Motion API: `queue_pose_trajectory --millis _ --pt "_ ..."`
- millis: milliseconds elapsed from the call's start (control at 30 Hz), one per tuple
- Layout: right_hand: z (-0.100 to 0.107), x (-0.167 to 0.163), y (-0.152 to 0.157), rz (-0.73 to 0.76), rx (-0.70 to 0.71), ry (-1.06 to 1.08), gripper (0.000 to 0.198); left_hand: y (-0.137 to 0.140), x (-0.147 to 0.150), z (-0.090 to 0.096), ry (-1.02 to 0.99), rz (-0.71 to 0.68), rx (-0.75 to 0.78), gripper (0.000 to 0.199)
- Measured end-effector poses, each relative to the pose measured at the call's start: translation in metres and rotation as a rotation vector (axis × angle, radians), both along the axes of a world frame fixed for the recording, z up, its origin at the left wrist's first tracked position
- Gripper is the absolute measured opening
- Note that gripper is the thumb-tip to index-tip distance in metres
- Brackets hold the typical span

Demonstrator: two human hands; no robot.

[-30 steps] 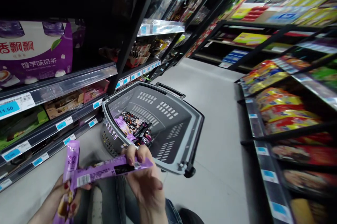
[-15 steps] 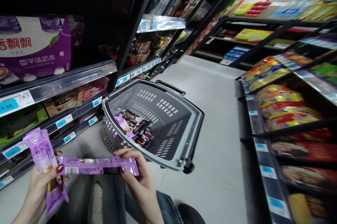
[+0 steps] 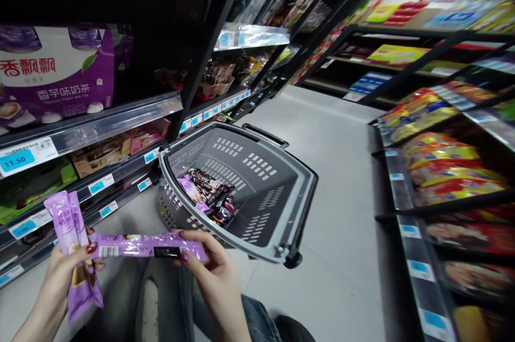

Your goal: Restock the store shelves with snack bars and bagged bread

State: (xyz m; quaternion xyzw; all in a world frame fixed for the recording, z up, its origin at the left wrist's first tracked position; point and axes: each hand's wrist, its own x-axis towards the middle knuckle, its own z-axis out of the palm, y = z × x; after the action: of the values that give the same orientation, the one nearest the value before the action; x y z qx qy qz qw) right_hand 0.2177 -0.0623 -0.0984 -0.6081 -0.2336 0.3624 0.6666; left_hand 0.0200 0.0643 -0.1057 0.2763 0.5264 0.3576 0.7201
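Note:
At the lower left, my left hand (image 3: 64, 272) is closed round two purple milk tea sachets (image 3: 74, 243), held upright side by side. Its thumb also touches the near end of another purple milk tea sachet (image 3: 140, 245), which lies level across my lap with its barcode side up. My right hand (image 3: 211, 267) pinches that sachet's right end between thumb and fingers. Just beyond my hands, a grey shopping basket (image 3: 273, 170) stands on the floor. Inside it, purple sachets (image 3: 189, 189) and dark-wrapped packets (image 3: 221, 202) lie heaped at the left side.
Shelves line my left, with a purple milk tea carton (image 3: 56, 74) above a price label (image 3: 28, 155). Across the pale floor (image 3: 333, 170), shelves on the right carry bright noodle packs (image 3: 454, 165). Further shelves close the aisle's far end.
The view has shifted slightly, so the shelves and basket sit a little further right. The sachet between my hands has risen a little in view and tilted slightly. Both hands keep their hold.

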Motion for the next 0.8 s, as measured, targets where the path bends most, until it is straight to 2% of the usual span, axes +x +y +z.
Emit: queue_pose_trajectory --millis 167,367,533,700,800 --pt "0.001 0.000 0.002 -0.026 -0.030 0.027 0.027 0.000 0.002 -0.001 0.019 0.000 -0.049 0.063" --pt "0.009 -0.001 0.003 -0.016 -0.063 -0.040 0.026 0.002 -0.002 -0.006 0.009 -0.007 -0.036 0.071" --pt "0.012 -0.002 0.002 -0.020 -0.067 -0.075 0.023 0.002 -0.007 -0.003 -0.033 -0.079 0.031 0.074" --pt "0.014 0.001 0.001 0.010 -0.027 -0.073 0.016 -0.002 -0.008 0.005 -0.048 -0.079 0.147 0.068" --pt "0.013 0.005 -0.003 0.034 0.005 -0.074 0.018 -0.001 -0.010 0.004 -0.049 -0.086 0.138 0.065"
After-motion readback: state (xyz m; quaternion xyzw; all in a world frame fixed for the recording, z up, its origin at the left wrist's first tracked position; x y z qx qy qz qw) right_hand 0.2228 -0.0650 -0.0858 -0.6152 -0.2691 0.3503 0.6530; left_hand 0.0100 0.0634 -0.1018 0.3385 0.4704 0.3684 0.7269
